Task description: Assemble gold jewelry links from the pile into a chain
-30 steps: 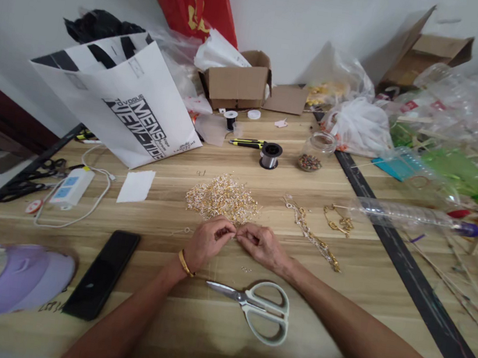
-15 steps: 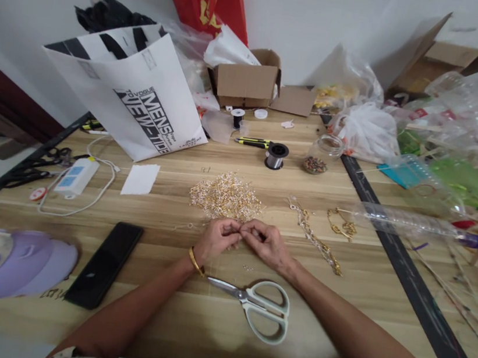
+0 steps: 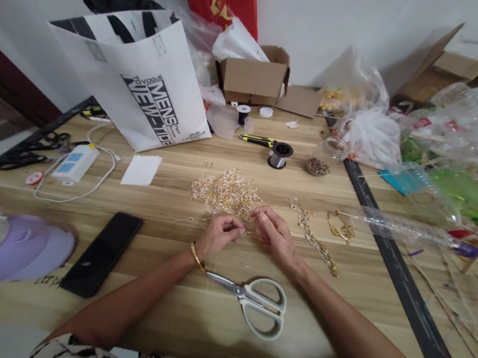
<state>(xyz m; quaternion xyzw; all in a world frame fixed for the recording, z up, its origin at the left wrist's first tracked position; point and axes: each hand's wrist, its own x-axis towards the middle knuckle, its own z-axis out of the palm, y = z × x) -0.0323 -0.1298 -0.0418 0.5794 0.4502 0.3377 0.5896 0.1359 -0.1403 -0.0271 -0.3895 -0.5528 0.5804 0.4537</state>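
Observation:
A heap of small gold and pale beads (image 3: 226, 192) lies on the wooden table just beyond my hands. My left hand (image 3: 223, 233), with a gold bangle at the wrist, is closed in a pinch at the near edge of the heap; what it holds is too small to name. Close by on the right, my right hand (image 3: 273, 230) also pinches with thumb and forefinger, its contents too tiny to make out. Scissors with pale green handles (image 3: 263, 308) lie nearer to me. A gold beaded chain (image 3: 317, 242) rests right of my right hand.
A black phone (image 3: 101, 255) and a purple cap (image 3: 22, 247) lie at left, below a power strip (image 3: 76, 164). Behind the beads are a wire spool (image 3: 279, 156), a glass jar (image 3: 325, 155) and a white paper bag (image 3: 146, 79). Plastic bottles (image 3: 470, 127) crowd the right.
My hands, which were touching at the fingertips, have drawn apart slightly. The right hand has moved a little right and up. The camera view has shifted slightly.

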